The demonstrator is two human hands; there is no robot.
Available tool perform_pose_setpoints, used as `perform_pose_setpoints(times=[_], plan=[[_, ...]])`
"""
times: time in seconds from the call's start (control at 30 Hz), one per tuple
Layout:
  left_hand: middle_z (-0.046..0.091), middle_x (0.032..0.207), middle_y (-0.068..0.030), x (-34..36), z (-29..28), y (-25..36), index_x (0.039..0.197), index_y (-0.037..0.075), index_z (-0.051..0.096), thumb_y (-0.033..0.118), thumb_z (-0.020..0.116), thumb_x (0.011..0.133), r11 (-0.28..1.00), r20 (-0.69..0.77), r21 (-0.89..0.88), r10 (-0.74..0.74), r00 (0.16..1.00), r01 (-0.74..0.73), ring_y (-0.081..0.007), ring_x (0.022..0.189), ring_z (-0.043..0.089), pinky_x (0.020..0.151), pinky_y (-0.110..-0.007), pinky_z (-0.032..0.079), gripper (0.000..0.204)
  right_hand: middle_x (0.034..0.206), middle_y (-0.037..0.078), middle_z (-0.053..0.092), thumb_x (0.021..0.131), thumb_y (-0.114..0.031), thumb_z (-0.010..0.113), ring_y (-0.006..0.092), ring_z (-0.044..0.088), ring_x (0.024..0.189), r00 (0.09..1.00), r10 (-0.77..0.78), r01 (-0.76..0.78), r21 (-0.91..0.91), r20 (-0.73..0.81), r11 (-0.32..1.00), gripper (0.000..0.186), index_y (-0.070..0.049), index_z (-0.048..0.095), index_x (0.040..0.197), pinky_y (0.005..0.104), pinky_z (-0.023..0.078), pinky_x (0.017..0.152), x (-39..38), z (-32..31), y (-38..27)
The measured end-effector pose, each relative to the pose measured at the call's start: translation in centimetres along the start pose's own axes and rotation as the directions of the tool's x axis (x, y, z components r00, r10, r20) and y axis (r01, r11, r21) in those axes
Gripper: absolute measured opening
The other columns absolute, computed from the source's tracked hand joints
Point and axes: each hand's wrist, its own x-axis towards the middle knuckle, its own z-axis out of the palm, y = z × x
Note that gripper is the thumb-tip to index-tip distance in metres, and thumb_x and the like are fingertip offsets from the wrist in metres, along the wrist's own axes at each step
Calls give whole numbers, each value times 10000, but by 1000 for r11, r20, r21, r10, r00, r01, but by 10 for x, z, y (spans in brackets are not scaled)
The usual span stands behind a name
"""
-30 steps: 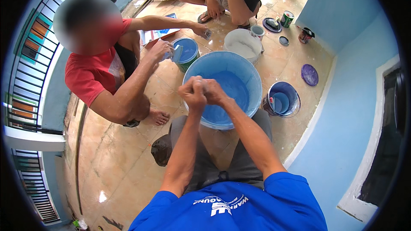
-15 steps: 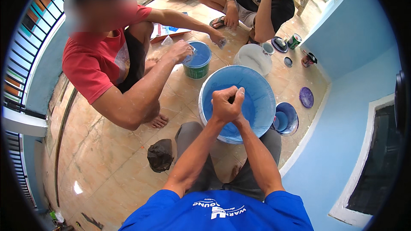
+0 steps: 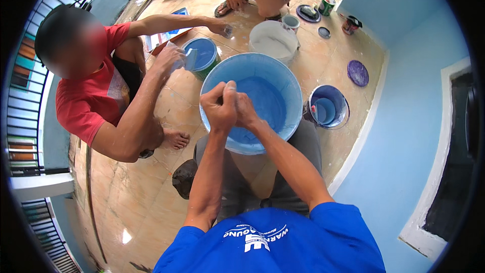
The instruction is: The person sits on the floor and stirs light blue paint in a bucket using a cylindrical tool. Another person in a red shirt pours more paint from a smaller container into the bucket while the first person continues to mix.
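Note:
A large light-blue bucket (image 3: 288, 83) stands between my knees with blue paint (image 3: 265, 98) in its bottom. Over its left side my left hand (image 3: 218, 107) is closed, fingers curled. My right hand (image 3: 244, 109) is closed as well, pressed against the left one. Whatever the two hands grip is hidden by the fingers and cannot be made out. To the left, a co-worker in a red shirt (image 3: 91, 106) holds a pale-blue scraper-like piece (image 3: 191, 59) beside a smaller green pail (image 3: 214, 63) of blue paint.
Behind the big bucket sits a white tub (image 3: 273, 40). On the right are a purple-rimmed pail (image 3: 328, 108), a purple lid (image 3: 357, 73), cans (image 3: 327, 6) and the blue wall (image 3: 409, 121). A black plastic bag (image 3: 184, 178) lies by my left knee. Another person squats at the back.
My joined hands have moved from the middle of the bucket to its left side. The view has shifted, and the co-worker's near hand has turned, showing the pale-blue piece beside the green pail.

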Motion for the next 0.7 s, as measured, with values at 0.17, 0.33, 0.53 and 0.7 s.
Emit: perform_pose_setpoints(times=[0.17,0.33,0.53,0.7], plan=[[482,577,-61,-9,8,-11,634,25,473,117,510,1041,930,-18,-369,-8,1000,1,-154,484,458,472,-320,394,419,912,206,737,817,-261,684,427,711,944,982,160,-132,-237,104,962,237,-64,676,950,521,567,790,-2,-29,-1],[475,548,-56,8,7,4,636,30,495,141,524,1044,914,30,-312,-263,964,259,-151,453,440,451,-320,389,424,938,215,742,813,-241,674,422,713,948,941,281,-246,-189,189,951,247,-69,701,989,534,565,818,-11,-29,-13],[505,556,-79,14,-2,11,634,23,498,160,511,1046,998,3,-6,-62,998,62,-158,458,446,463,-320,406,435,977,208,747,806,-249,679,423,711,964,983,138,-136,-21,123,990,289,-92,700,1048,538,562,825,8,-12,-23],[509,561,-56,2,5,-6,619,10,497,118,520,1028,926,-47,-362,92,995,-103,-147,495,481,503,-315,421,424,988,198,752,790,-233,685,396,722,964,984,143,-119,-216,102,969,294,-112,698,1058,521,570,832,11,-31,-15]])
